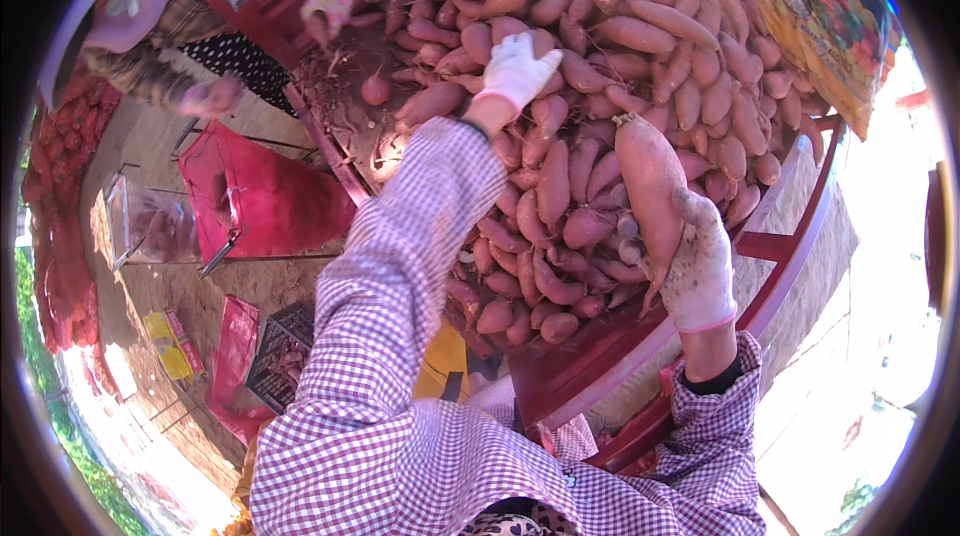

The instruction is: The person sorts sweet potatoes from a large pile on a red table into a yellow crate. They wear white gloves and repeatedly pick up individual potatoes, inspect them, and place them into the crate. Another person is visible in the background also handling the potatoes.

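Observation:
A large heap of sweet potatoes [555, 183] lies on a red metal cart bed [570, 378]. My left hand [517, 71], in a white glove, reaches across the heap and rests on or just over the sweet potatoes near its far left part; whether its fingers grip one cannot be told. On the right, my right hand [697, 266], in a soiled white glove, is closed around the lower part of a big long sweet potato [649, 176], held upright above the near right side of the heap. One round sweet potato [376, 89] lies apart on the soil-strewn bed.
Another person [172, 26] stands at the upper left, a gloved hand over the bed's edge. Below are a pink-red bag [262, 195] on a wire frame, a clear bag [161, 225] and a black crate [283, 356] holding produce. A printed sack [825, 26] lies at the upper right. Red rails [795, 251] curve round the bed.

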Available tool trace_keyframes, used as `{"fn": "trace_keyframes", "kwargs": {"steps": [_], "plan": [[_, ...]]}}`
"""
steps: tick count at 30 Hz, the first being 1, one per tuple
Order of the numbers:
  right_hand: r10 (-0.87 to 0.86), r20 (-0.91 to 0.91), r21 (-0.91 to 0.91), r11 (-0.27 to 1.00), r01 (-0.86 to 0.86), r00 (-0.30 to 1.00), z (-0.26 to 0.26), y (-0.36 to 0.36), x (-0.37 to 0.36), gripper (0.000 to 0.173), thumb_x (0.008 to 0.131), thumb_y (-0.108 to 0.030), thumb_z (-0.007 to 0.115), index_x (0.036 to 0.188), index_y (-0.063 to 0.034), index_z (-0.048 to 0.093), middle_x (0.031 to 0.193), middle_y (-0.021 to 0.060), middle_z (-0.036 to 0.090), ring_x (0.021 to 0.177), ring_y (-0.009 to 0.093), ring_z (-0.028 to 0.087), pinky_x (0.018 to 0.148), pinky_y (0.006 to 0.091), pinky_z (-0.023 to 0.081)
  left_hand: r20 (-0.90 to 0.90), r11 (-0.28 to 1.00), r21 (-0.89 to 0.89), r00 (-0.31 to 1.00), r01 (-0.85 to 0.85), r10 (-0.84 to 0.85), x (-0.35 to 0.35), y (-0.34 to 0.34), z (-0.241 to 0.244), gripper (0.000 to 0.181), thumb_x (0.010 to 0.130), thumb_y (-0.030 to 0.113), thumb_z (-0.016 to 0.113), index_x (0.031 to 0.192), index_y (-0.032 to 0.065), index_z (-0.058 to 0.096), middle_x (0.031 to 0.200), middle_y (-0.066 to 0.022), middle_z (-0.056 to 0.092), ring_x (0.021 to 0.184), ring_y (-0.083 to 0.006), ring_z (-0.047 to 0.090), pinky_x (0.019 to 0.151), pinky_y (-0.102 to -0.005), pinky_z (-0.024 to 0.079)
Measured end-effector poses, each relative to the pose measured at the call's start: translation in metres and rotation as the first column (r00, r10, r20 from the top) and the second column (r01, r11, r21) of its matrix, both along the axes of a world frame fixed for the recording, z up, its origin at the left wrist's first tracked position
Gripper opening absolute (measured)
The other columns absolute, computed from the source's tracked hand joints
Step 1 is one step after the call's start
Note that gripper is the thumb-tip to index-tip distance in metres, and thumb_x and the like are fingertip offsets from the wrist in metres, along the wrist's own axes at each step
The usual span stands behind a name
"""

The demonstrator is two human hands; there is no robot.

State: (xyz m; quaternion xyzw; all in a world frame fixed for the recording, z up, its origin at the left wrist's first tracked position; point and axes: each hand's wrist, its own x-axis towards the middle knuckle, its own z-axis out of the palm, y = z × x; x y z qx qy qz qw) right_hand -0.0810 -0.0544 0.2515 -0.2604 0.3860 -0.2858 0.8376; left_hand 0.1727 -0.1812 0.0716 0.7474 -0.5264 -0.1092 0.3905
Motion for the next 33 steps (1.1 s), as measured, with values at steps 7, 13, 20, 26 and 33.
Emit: {"fn": "trace_keyframes", "kwargs": {"steps": [7, 13, 20, 26, 33], "plan": [[-0.222, -0.049, -0.150, 0.966, 0.213, 0.974, 0.001, -0.019, -0.015, 0.046, 0.096, -0.033, 0.043, 0.133, -0.0059, 0.043, 0.121, 0.0087, 0.057, 0.101, 0.020, 0.060, 0.080, 0.0289, 0.052, 0.542, 0.972, 0.226, 0.821, 0.061, -0.177, -0.001, -0.041, -0.028, 0.052, 0.077, 0.046, 0.057, 0.110, 0.0062, 0.057, 0.120, -0.0194, 0.052, 0.116, -0.0391, 0.043, 0.096, -0.0449, 0.038], [-0.228, -0.024, -0.329, 0.921, 0.208, 0.973, -0.005, -0.034, -0.012, 0.051, 0.096, -0.038, 0.041, 0.135, -0.0041, 0.042, 0.117, 0.0065, 0.058, 0.095, 0.016, 0.059, 0.082, 0.0283, 0.050, -0.940, 0.884, -0.254, 0.116, 0.391, -0.322, 0.003, 0.045, 0.020, 0.070, 0.082, 0.051, 0.057, 0.136, 0.0088, 0.042, 0.142, -0.0103, 0.041, 0.124, -0.0234, 0.042, 0.100, -0.0379, 0.039], [-0.297, -0.636, -0.771, 0.282, -0.571, 0.712, -0.080, -0.013, 0.027, 0.050, 0.091, -0.039, 0.052, 0.123, -0.0008, 0.053, 0.114, 0.0208, 0.060, 0.110, 0.036, 0.055, 0.093, 0.0367, 0.043, -0.185, 0.765, -0.613, -0.905, -0.198, -0.382, -0.084, 0.180, 0.030, 0.089, 0.076, 0.066, 0.055, 0.144, 0.0138, 0.029, 0.144, -0.0120, 0.034, 0.129, -0.0343, 0.037, 0.107, -0.0562, 0.027], [0.043, -0.871, -0.465, 0.246, -0.850, 0.489, -0.112, -0.011, 0.019, 0.032, 0.090, -0.033, 0.051, 0.106, -0.0069, 0.061, 0.095, 0.0171, 0.065, 0.092, 0.037, 0.061, 0.079, 0.0414, 0.048, -0.714, 0.942, -0.207, -0.618, -0.264, -0.330, -0.074, 0.307, -0.071, 0.084, 0.081, 0.062, 0.053, 0.142, 0.0102, 0.030, 0.141, -0.0108, 0.040, 0.129, -0.0290, 0.038, 0.110, -0.0462, 0.027], [-0.341, -0.935, 0.289, -0.580, -0.761, -0.095, -0.202, 0.042, 0.026, 0.039, 0.085, -0.033, 0.054, 0.106, 0.0008, 0.058, 0.084, 0.0159, 0.066, 0.077, 0.030, 0.065, 0.065, 0.0426, 0.051, -0.846, 0.764, 0.460, -0.484, -0.452, 0.224, -0.127, 0.426, -0.138, 0.035, 0.086, 0.028, 0.065, 0.111, 0.0073, 0.053, 0.087, -0.0005, 0.057, 0.071, -0.0113, 0.056, 0.057, -0.0249, 0.047]]}}
